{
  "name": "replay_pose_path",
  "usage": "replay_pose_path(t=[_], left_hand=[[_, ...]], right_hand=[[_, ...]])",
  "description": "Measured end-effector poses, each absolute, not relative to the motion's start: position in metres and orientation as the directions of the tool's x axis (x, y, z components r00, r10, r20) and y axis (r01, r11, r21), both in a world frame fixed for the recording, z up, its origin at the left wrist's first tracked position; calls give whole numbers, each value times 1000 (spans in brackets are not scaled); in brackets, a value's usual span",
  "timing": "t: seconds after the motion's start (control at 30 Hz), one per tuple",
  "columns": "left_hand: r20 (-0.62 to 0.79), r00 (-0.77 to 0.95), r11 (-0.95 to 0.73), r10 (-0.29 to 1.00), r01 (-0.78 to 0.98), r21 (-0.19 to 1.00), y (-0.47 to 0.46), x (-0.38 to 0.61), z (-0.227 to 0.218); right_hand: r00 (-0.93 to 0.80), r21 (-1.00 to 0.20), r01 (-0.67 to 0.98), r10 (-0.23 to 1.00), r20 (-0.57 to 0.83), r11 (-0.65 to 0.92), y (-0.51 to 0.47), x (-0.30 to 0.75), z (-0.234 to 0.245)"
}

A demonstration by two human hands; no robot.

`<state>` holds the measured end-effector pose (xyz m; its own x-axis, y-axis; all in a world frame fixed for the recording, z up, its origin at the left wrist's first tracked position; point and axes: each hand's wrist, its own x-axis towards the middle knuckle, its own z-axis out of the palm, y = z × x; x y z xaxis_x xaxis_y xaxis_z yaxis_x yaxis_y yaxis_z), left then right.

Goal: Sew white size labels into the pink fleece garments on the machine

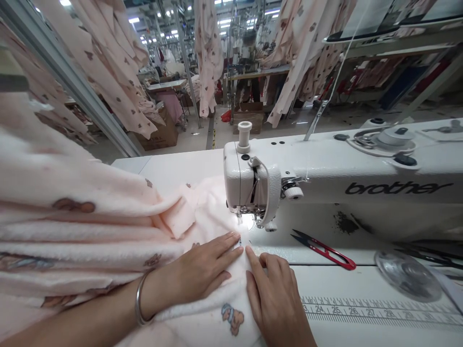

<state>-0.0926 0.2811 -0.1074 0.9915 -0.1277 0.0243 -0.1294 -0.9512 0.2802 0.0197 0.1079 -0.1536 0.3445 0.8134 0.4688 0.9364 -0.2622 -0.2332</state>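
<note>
A pink fleece cloth (170, 258) printed with small bears lies across the sewing table (173, 167), heaped in deep folds at 9 to 10 o'clock from the person's left hand. Its flatter part runs beneath that hand and up to the lit needle area of a white Brother sewing machine (325, 166), whose head stands at 12 o'clock from the hands, its arm reaching off towards 3 o'clock.

The left hand (200, 267) is spread nearly flat, palm down, fingers long and slightly parted; it presses on the fleece without grasping it. A plain silver bangle (140, 300) circles the wrist. The right hand (277, 294) is half open beside the cloth's right edge: the index finger points to 11 o'clock, the thumb sits apart below it, and the other fingers bend loosely, with nothing visibly held. Both index fingertips are close together, just short of the needle area. At 5 o'clock from the left hand is a printed bear (232, 318) (it seems to wear a blue scarf).

Red-handled thread snips (334, 255) lie at 2 o'clock from the right hand, blades towards the machine head. Farther out, between 2 and 3 o'clock, sits a clear plastic disc (408, 275); a printed ruler scale (372, 312) runs along the table at 3 o'clock. Beyond the table, matching cloth pieces (209, 58) hang at 11, 12 and 1 o'clock.
</note>
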Motion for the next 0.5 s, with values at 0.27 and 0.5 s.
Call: replay_pose_path(t=[0.27,0.5], left_hand=[[21,991,-951,-136,-136,277,281,-91,-107],[1,992,-972,-123,-121,202,277,-91,-110]], right_hand=[[343,-210,939,805,484,-274,108,19,-158],[349,-321,923,812,467,-212,108,49,-143]])
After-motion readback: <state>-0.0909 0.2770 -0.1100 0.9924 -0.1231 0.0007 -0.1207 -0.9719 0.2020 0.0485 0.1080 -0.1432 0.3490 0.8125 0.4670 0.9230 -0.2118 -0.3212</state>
